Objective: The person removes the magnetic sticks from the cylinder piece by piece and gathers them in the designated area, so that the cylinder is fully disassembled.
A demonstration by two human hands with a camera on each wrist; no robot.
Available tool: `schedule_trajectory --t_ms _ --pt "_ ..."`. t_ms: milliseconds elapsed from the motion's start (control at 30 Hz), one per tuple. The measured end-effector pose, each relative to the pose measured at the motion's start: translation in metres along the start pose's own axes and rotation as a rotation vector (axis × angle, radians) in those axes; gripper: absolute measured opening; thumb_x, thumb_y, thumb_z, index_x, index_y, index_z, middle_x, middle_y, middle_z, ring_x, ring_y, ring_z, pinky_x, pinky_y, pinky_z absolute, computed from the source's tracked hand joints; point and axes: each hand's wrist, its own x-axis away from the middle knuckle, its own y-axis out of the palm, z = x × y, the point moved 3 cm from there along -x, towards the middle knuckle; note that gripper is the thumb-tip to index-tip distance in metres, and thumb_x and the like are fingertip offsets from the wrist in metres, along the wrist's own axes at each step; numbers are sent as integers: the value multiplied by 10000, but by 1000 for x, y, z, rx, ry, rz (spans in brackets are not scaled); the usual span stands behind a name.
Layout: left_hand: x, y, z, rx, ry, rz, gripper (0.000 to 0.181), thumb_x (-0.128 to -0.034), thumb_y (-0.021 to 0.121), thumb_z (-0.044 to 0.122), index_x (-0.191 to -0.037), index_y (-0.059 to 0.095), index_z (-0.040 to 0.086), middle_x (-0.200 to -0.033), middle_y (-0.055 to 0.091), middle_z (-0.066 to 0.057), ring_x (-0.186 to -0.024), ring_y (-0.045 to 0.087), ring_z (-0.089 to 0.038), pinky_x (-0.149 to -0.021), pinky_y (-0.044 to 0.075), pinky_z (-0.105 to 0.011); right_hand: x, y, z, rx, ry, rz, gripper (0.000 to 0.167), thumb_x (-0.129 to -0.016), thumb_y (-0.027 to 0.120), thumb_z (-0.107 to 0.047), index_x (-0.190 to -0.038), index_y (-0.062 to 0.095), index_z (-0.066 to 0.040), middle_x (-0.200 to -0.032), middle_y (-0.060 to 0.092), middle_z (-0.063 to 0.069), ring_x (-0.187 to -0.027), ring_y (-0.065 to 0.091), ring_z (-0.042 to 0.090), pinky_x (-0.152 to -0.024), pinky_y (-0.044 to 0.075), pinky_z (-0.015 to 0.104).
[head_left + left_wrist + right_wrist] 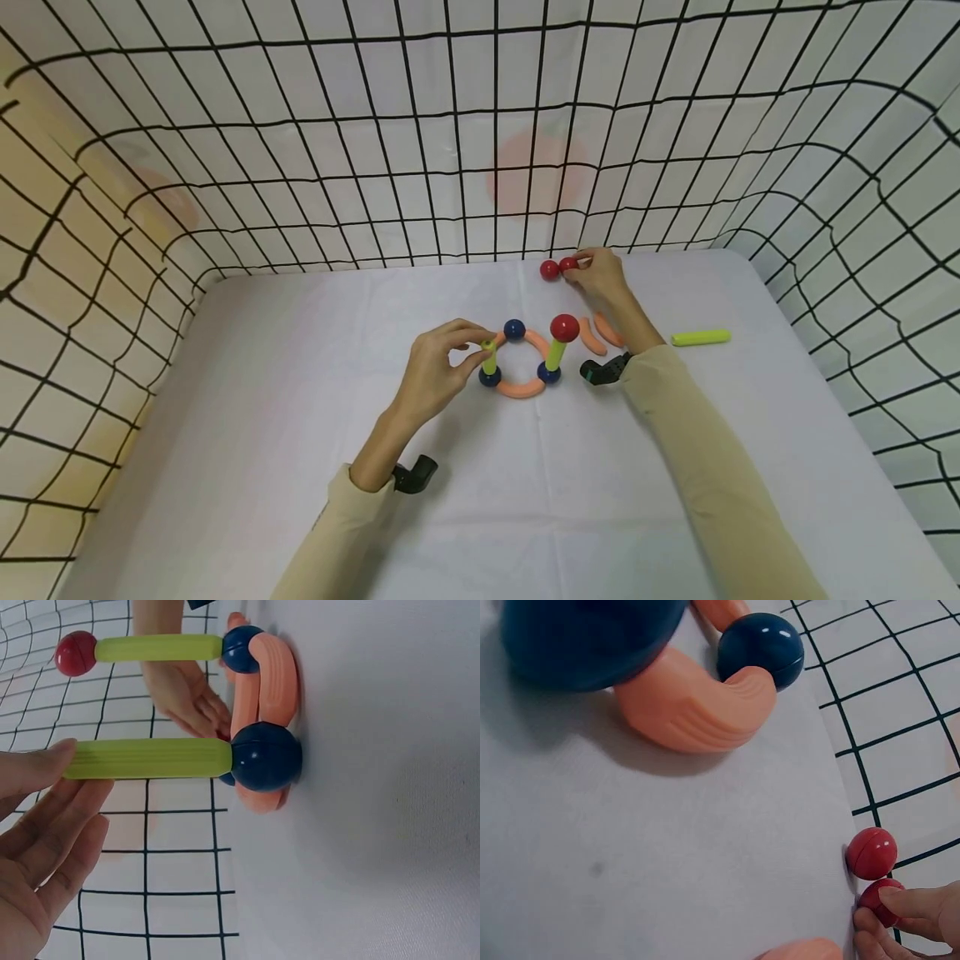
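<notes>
In the head view my left hand (437,372) pinches the top of an upright green rod (490,360), whose foot stands in a dark blue ball (490,378). That ball belongs to a ring of orange curved pieces (521,390) and blue balls. On the ring's right side a second green rod (555,356) carries a red ball (565,327). At the table's back, my right hand (602,279) holds a red ball (568,264) between thumb and fingers, beside another red ball (550,270). The right wrist view shows the fingers on the nearer red ball (882,902).
Two loose orange curved pieces (592,337) lie right of the ring, near the right forearm. A loose green rod (701,337) lies farther right. Black wire grid (457,175) stands along the back and sides of the white table (247,417).
</notes>
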Motion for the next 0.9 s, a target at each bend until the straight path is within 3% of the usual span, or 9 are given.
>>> schedule_trajectory --t_ms 200,467,900 --pt "0 -1 1 4 -8 -3 158 -881 801 11 -1038 798 21 -1048 790 -80 -996 751 -236 -838 633 -403 -6 3 -1 -4 -19 -4 475 -980 703 -156 -1401 595 36 -1171 678 254 -878 625 199 -682 438 190" --pt "0 0 0 3 -8 -5 175 -870 809 4 -1044 796 16 -1043 791 -73 -1003 750 -230 -857 633 -382 -7 4 -2 -13 -6 -16 502 -980 708 -165 -1422 573 32 -1238 674 281 -1031 637 286 -773 449 234" --pt "0 0 0 -10 -15 -8 194 -880 806 22 -1071 792 50 -1038 790 -71 -986 751 -219 -869 633 -378 -7 6 -6 -28 9 -55 516 -970 719 -160 -1436 572 5 -1182 669 237 -864 606 166 -627 433 148"
